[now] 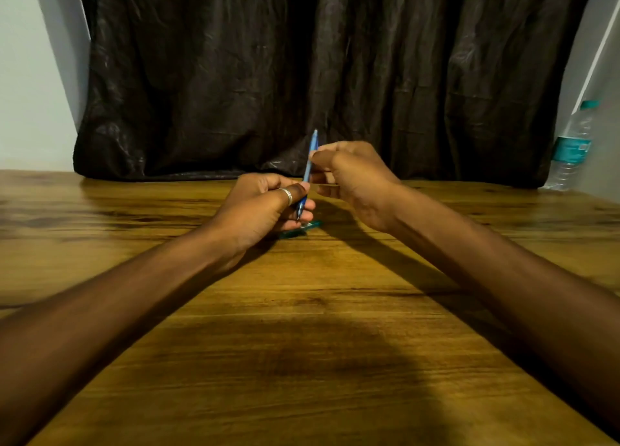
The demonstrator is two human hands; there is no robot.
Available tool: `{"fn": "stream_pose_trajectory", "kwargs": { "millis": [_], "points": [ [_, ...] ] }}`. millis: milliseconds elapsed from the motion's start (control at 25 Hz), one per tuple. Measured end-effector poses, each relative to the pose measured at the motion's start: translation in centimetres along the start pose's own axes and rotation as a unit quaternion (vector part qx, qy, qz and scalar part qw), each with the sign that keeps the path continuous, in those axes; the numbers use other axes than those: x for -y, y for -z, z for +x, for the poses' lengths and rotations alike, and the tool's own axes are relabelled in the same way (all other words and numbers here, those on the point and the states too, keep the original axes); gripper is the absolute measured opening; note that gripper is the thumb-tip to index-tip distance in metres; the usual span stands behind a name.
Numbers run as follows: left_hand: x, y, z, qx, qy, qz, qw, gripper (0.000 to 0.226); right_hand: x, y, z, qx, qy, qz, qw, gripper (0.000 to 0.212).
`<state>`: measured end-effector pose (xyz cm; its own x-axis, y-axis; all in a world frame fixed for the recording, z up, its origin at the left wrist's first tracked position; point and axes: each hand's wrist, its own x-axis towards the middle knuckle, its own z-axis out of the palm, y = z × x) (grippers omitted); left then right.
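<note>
A blue pen [308,169] stands nearly upright above the wooden table [302,311], its tip pointing down toward me. My left hand [261,211], with a ring on the thumb, grips the pen's lower part near the tip. My right hand [349,177] pinches the pen's upper part from the right. A small teal piece, perhaps the pen's cap [302,228], lies on the table just below my left hand, partly hidden by my fingers.
A dark crinkled cloth [318,76] hangs behind the table's far edge. A clear water bottle [572,147] with a teal cap and label stands at the far right. Pale walls flank the cloth.
</note>
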<state>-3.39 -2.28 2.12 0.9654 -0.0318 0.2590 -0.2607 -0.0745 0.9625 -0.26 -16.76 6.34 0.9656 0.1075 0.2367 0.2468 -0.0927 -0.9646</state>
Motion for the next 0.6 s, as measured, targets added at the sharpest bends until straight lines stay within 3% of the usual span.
{"fn": "stream_pose_trajectory", "kwargs": {
  "millis": [160,320,480,600],
  "points": [
    [0.3,-0.1,0.3,0.004,-0.002,0.011,1.000,0.015,-0.2,0.4,-0.1,0.007,0.046,-0.030,0.998,0.012],
    [0.0,0.2,0.9,-0.027,-0.037,0.093,0.995,0.022,-0.3,0.9,1.1,-0.044,0.030,-0.066,0.996,0.006],
    [-0.5,1.0,2.2,-0.037,-0.078,0.361,0.929,0.009,-1.5,2.0,2.1,-0.049,-0.049,-0.183,0.981,0.006],
    [-1.0,0.6,2.9,0.004,-0.052,0.459,0.887,0.009,-2.1,2.4,2.0,-0.023,-0.084,-0.255,0.963,0.010]
  ]
}}
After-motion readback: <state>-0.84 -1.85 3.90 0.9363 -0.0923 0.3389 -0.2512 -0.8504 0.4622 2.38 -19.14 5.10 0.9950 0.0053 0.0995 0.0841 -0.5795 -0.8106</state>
